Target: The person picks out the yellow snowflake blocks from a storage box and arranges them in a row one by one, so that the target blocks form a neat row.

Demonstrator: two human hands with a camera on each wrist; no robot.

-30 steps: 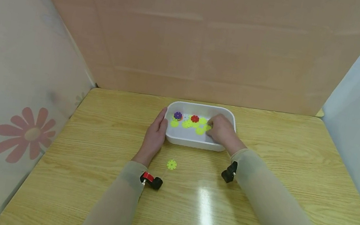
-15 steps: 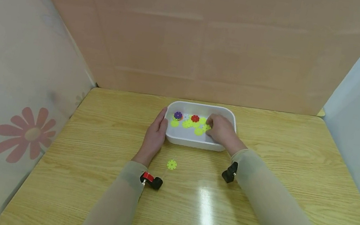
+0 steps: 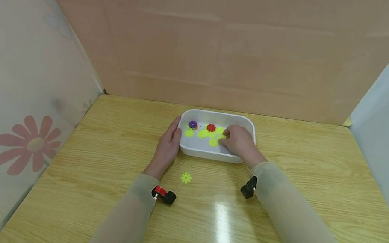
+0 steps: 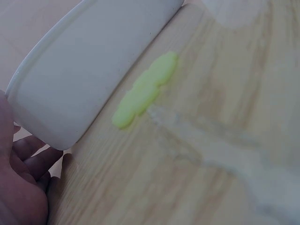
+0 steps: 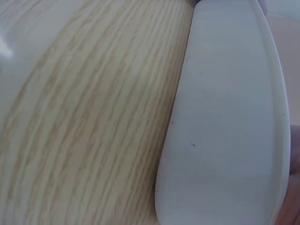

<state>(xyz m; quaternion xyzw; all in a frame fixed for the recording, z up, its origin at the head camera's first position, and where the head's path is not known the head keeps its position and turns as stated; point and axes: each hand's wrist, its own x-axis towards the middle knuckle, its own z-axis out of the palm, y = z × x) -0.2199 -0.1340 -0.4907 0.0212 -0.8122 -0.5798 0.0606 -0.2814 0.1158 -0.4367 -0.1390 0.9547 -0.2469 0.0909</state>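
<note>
A white plastic tray [image 3: 210, 155] stands at the table's far side and holds several notched, flower-shaped plastic discs. Most are yellow discs [image 3: 202, 133]; a purple disc [image 3: 192, 124] and a red disc [image 3: 210, 128] lie among them. My left hand [image 3: 167, 145] grips the tray's left end, its fingers bent at the lower corner in the left wrist view. My right hand [image 3: 239, 141] reaches over the right rim, its thumb and forefinger pinching at a yellow disc, partly hidden by the fingers. In the right wrist view the tray's front wall [image 5: 225, 117] hides the fingertips.
One loose yellow disc [image 3: 186, 178] lies on the wooden table [image 3: 113, 159] in front of the tray. A brown panel [image 3: 221, 57] rises behind the table, and pale printed sheets [image 3: 32, 67] flank it. Small black camera mounts [image 3: 248, 188] sit on the wrists.
My right hand's fingertips have shifted slightly left and toward me inside the tray, and a yellow disc near them has slid a little left. The left hand and tray stay put.
</note>
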